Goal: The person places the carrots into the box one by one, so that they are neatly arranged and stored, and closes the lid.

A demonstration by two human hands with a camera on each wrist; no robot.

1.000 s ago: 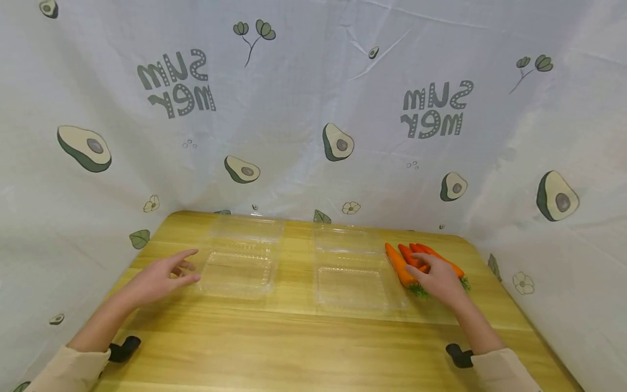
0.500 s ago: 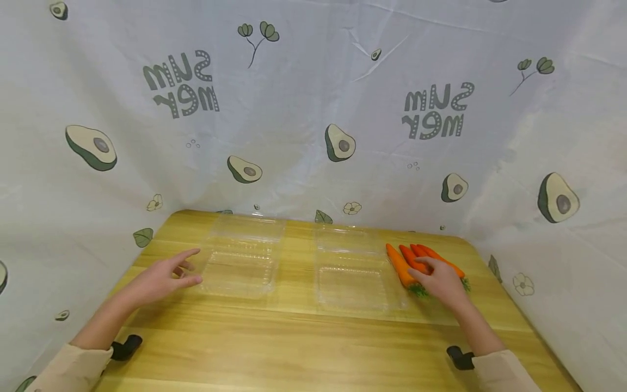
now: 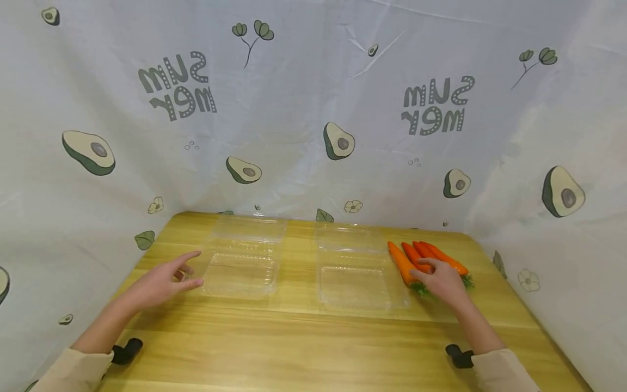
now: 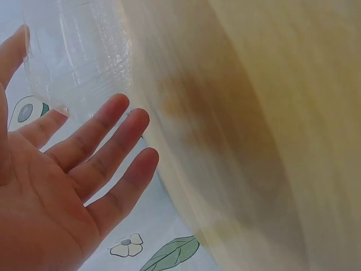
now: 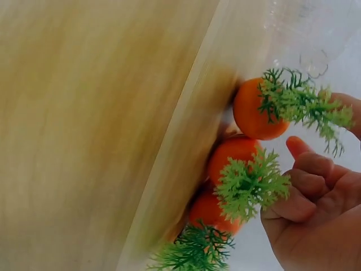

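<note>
Several orange carrots with feathery green tops lie side by side at the right of the table. My right hand is over them, thumb and index finger apart, the other fingers loosely curled. The right wrist view shows the carrots' rounded ends beside this hand, with no carrot in its grasp. To the left stand two clear plastic containers with their lids folded back, the left container and the right container. My left hand is beside the left container, fingers relaxed and holding nothing.
A wooden table carries everything. Behind and along its sides hangs a white curtain with avocado prints and mirrored lettering. Black wrist mounts sit at both sleeves.
The head view shifts slightly. Both hands stay almost where they were, and the carrots and containers keep their places on the table.
</note>
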